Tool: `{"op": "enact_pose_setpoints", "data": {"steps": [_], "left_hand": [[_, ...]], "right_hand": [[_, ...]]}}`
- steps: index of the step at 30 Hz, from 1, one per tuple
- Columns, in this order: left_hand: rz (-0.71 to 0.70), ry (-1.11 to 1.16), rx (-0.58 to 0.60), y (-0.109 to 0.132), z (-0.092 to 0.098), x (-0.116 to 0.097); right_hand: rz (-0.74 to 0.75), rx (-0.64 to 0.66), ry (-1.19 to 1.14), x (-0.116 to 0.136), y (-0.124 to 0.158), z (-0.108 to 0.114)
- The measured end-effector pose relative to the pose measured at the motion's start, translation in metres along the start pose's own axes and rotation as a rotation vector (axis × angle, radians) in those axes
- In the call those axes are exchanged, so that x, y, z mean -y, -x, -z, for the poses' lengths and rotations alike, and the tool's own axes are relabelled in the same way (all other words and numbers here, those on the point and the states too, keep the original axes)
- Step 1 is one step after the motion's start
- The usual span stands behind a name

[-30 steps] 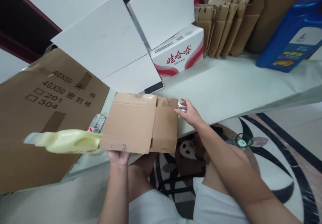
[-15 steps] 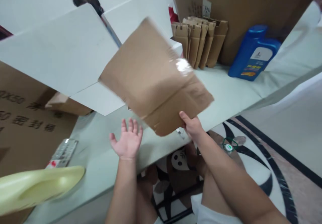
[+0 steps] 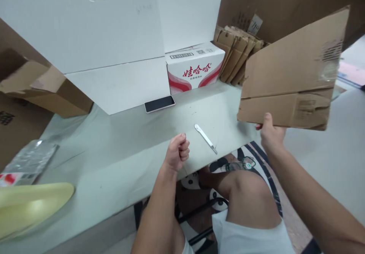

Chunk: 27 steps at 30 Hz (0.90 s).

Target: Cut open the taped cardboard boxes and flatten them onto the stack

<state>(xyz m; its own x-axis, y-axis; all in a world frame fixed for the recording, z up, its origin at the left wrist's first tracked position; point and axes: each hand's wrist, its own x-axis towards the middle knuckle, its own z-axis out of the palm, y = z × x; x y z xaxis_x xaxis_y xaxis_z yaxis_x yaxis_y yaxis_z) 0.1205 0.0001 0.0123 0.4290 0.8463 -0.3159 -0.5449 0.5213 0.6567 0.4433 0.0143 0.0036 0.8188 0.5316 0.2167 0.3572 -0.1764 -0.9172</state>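
My right hand (image 3: 272, 134) grips the lower edge of a flattened brown cardboard piece (image 3: 291, 71), raised at the right beyond the table's front edge. Its thumb lies on the near face and the other fingers are mostly behind. My left hand (image 3: 178, 152) is curled into a fist above the table front, with nothing visible in it. Just right of that fist, a white utility knife (image 3: 205, 138) lies on the table. A dark-screened phone (image 3: 159, 104) rests farther back, by the white panels.
White panels (image 3: 114, 29) stand at the back, beside a red-and-white carton (image 3: 196, 69) and folded cardboard pieces (image 3: 235, 52). An open brown box (image 3: 68, 98), a plastic packet (image 3: 34, 159) and a yellow object (image 3: 34, 204) are at the left of the table (image 3: 114, 162).
The cardboard has moved right with my right hand, and the view has shifted. My left hand has closed from spread fingers to a fist. Knife, phone and carton are now in clear view.
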Motion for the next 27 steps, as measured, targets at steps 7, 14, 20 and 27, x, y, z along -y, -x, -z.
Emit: {"op": "enact_pose_setpoints", "data": {"steps": [7,14,20,27], "left_hand": [[0.048,-0.074,0.112,0.003,-0.002,-0.005],[0.040,-0.125,0.100,-0.004,-0.006,-0.001],[0.068,-0.106,0.123,-0.014,-0.005,0.003],[0.079,-0.084,0.131,-0.021,-0.004,0.001]], "right_hand": [[0.123,-0.142,0.328,0.011,-0.090,0.054],[0.114,-0.090,0.438,0.023,-0.105,0.066],[0.079,-0.011,0.468,0.026,-0.111,0.044],[0.036,0.049,0.378,0.029,-0.124,0.017]]}}
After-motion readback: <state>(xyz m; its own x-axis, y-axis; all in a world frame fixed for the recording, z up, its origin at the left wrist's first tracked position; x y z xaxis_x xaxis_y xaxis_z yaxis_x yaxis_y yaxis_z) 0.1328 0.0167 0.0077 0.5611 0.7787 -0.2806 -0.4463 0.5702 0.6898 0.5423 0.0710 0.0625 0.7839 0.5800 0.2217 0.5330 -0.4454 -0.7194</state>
